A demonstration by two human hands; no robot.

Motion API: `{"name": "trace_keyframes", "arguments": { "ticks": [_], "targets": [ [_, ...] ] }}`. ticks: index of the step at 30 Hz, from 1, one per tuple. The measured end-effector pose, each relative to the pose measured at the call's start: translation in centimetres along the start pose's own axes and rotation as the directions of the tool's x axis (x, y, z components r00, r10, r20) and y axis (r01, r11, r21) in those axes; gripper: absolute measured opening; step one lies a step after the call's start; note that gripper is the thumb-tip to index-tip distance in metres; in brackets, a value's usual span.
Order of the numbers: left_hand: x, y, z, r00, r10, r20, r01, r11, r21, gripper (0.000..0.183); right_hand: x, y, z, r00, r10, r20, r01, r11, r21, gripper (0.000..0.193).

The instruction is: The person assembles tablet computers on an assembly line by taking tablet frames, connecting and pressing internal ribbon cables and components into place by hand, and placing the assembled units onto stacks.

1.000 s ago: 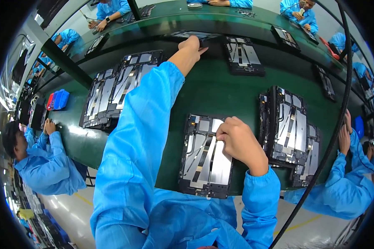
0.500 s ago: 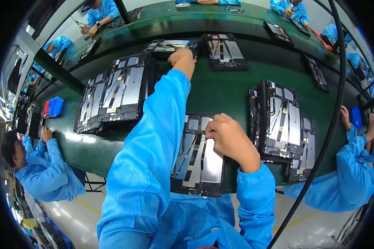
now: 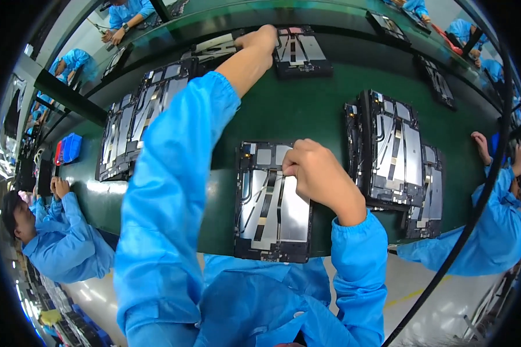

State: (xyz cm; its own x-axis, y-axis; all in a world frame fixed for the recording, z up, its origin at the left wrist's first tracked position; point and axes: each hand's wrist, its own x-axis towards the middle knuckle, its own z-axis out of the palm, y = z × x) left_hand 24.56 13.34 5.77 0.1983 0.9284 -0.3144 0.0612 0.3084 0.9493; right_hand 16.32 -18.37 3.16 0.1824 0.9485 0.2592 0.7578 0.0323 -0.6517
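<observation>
An opened tablet with bare silver battery panels, flat ribbons and black cables lies in front of me. My right hand rests over its upper right part, thumb and forefinger pinched together by a thin dark cable. What the pinch holds is too small to make out. Far across the bench, my left hand reaches to the right end of another opened tablet; its fingertips are partly hidden. Just right of that hand lies a further opened tablet.
Stacks of opened tablets stand at left and right on the green bench. A black cable hangs down on the right. A blue bin sits far left. Co-workers in blue sit on both sides and opposite.
My left hand has moved farther away and slightly right along the far tablet. My right hand keeps its pinch on the near tablet. The whole view has shifted a little.
</observation>
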Motion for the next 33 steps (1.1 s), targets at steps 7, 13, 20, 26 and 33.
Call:
{"name": "trace_keyframes", "arguments": {
  "ticks": [7,13,20,26,33],
  "targets": [
    [-18.6,-0.5,-16.5,0.058,0.768,0.638,-0.997,0.074,0.002,0.014,1.3,-1.3,0.6,1.0,-0.021,0.009,0.019,0.989,0.146,0.011],
    [-20.9,-9.5,-29.7,0.102,0.753,0.65,-0.989,0.008,0.147,0.023,2.0,-1.8,0.6,0.997,-0.071,0.033,0.069,0.996,0.051,0.012],
    [-19.5,-11.2,-30.7,0.344,0.723,0.599,-0.938,0.238,0.252,0.02,1.8,-2.4,-0.1,0.998,0.061,0.035,-0.064,0.994,0.086,0.011],
    [-19.3,-11.5,-31.2,0.397,0.68,0.616,-0.917,0.326,0.231,0.019,2.0,-2.3,0.3,0.997,0.076,-0.012,-0.074,0.991,0.115,0.011],
    [-19.2,-11.7,-31.3,0.38,0.685,0.621,-0.923,0.326,0.206,0.019,2.5,-2.7,1.6,0.979,0.116,-0.168,-0.096,0.988,0.124,0.011]
  ]
}}
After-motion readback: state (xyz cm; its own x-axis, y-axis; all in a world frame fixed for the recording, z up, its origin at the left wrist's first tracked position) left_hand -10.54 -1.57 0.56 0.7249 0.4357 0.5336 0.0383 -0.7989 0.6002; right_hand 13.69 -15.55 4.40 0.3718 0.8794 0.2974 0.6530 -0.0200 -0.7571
